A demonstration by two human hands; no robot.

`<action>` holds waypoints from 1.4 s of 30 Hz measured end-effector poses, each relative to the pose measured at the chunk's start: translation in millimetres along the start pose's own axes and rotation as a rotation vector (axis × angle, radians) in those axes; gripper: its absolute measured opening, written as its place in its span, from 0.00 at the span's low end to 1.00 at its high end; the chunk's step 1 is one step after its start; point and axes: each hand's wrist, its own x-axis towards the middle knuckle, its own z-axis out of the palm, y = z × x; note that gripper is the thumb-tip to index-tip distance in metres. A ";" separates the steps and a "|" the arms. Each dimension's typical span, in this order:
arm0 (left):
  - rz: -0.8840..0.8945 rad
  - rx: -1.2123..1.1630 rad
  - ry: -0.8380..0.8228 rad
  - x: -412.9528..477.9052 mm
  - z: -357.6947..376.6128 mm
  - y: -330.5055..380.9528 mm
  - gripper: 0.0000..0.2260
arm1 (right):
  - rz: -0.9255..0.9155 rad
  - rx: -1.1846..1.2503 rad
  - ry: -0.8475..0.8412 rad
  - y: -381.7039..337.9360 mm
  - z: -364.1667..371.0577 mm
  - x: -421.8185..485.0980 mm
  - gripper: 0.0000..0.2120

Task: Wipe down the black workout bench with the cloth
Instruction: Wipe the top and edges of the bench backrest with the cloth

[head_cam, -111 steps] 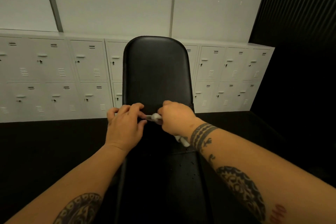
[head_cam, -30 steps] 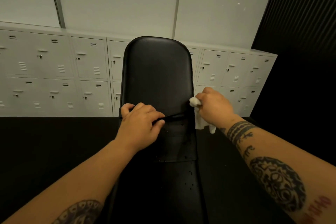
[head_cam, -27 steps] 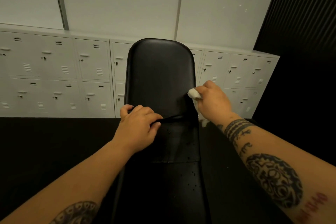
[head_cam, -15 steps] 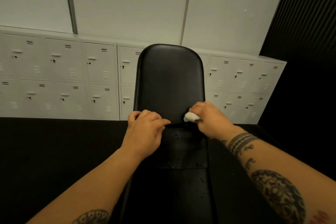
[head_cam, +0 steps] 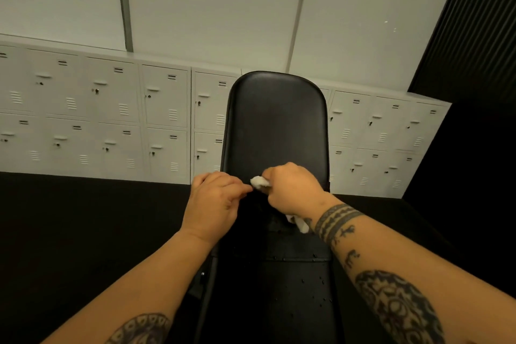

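The right hand (head_cam: 293,190) clutches the cloth (head_cam: 259,181) against the bench (head_cam: 276,125); the left hand (head_cam: 215,201) rests alongside, fingers curled, grip unclear.

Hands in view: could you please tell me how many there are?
2. The left hand rests at the backrest base of the black padded workout bench, left side; the right hand, beside it, holds a crumpled white cloth there. None appears hidden.

Left hand (head_cam: 215,204) fingers curled; right hand (head_cam: 293,190) fisted; hands adjacent.
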 end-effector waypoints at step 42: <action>-0.766 -0.295 -0.244 57.4 32.5 11.9 0.50 | 0.021 0.169 0.437 48.7 64.6 -25.4 0.20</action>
